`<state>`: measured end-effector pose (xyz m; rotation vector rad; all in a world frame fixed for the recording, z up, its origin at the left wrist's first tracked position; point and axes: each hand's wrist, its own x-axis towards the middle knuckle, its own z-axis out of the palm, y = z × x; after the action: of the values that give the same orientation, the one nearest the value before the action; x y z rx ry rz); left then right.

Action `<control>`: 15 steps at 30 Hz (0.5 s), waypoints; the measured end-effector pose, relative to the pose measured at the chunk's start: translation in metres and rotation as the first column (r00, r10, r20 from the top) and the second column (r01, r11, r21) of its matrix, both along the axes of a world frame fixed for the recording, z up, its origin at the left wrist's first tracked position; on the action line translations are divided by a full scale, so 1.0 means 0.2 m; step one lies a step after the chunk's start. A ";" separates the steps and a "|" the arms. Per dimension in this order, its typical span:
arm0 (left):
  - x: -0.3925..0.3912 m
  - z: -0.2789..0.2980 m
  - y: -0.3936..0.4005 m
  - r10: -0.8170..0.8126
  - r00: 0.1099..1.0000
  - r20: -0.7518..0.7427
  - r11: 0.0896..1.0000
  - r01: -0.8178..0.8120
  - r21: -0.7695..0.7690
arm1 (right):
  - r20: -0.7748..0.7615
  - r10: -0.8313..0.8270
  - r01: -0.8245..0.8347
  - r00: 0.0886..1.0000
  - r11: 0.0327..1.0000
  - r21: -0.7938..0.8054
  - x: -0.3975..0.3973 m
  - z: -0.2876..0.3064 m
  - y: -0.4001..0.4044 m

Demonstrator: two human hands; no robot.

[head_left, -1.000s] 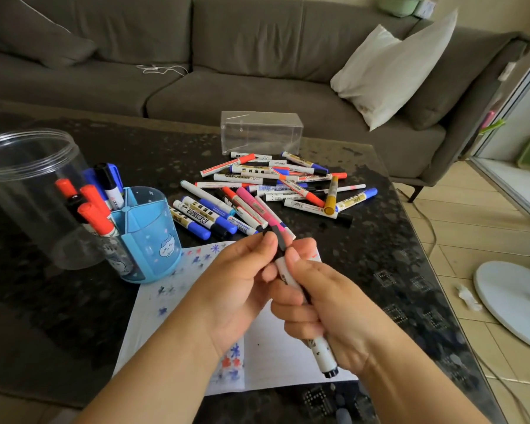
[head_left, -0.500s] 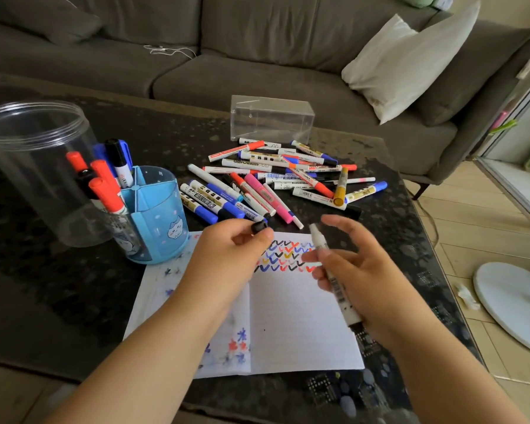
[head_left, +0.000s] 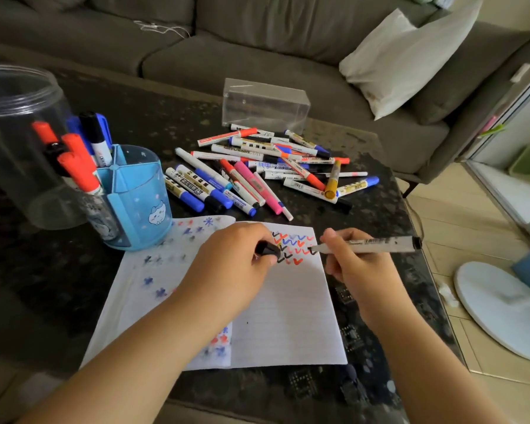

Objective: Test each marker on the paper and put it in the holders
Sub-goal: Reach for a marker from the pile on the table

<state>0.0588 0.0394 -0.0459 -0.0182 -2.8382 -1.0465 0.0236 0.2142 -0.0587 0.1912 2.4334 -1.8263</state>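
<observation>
My right hand (head_left: 354, 264) grips an uncapped white marker (head_left: 371, 242), its black tip touching the upper right of the lined paper (head_left: 285, 313) among coloured check marks. My left hand (head_left: 236, 267) rests on the paper and pinches the marker's black cap (head_left: 266, 249). A blue divided holder (head_left: 138, 200) stands left of the paper with red, black and blue markers in it. Behind it stands a clear round jar (head_left: 22, 142). Several loose markers (head_left: 257, 169) lie in a heap beyond the paper.
A clear rectangular box (head_left: 265, 104) sits at the far edge of the dark table (head_left: 43, 270). A grey sofa (head_left: 257, 41) with a white cushion (head_left: 410, 53) is behind. A white fan base (head_left: 499, 307) stands on the floor at right.
My hands pulled the cap off the marker and parted. My right hand turned the marker and brought its tip down onto the paper; my left hand settled on the paper with the cap.
</observation>
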 end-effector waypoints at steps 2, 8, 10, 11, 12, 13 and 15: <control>-0.01 -0.02 0.01 -0.036 0.999 -0.008 0.998 0.035 -0.057 | -0.088 -0.025 0.034 0.996 0.994 0.106 -0.01 -0.02 0.00; -0.01 -0.09 0.05 -0.095 0.995 0.025 0.991 0.096 -0.094 | -0.180 -0.020 0.051 0.983 0.984 0.170 -0.05 -0.13 0.00; -0.01 -0.10 0.06 -0.109 0.993 0.044 0.988 0.113 -0.102 | -0.212 -0.038 0.075 0.977 0.983 0.168 -0.05 -0.16 0.01; -0.01 -0.11 0.07 -0.117 0.992 0.055 0.986 0.123 -0.109 | -0.231 -0.042 0.082 0.972 0.982 0.168 -0.06 -0.17 0.01; -0.01 -0.12 0.07 -0.125 0.990 0.064 0.985 0.132 -0.114 | -0.247 -0.043 0.086 0.968 0.983 0.165 -0.06 -0.18 0.01; -0.01 -0.12 0.07 -0.130 0.989 0.070 0.984 0.137 -0.116 | -0.259 -0.044 0.087 0.965 0.984 0.156 -0.06 -0.18 0.01; -0.01 -0.13 0.08 -0.131 0.989 0.070 0.983 0.139 -0.121 | -0.267 -0.039 0.077 0.963 0.988 0.133 -0.06 -0.18 0.01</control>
<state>0.0560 0.0549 -0.0727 -0.1958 -2.9916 -0.9050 0.0121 0.2161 -0.0953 0.0296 2.7699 -1.8052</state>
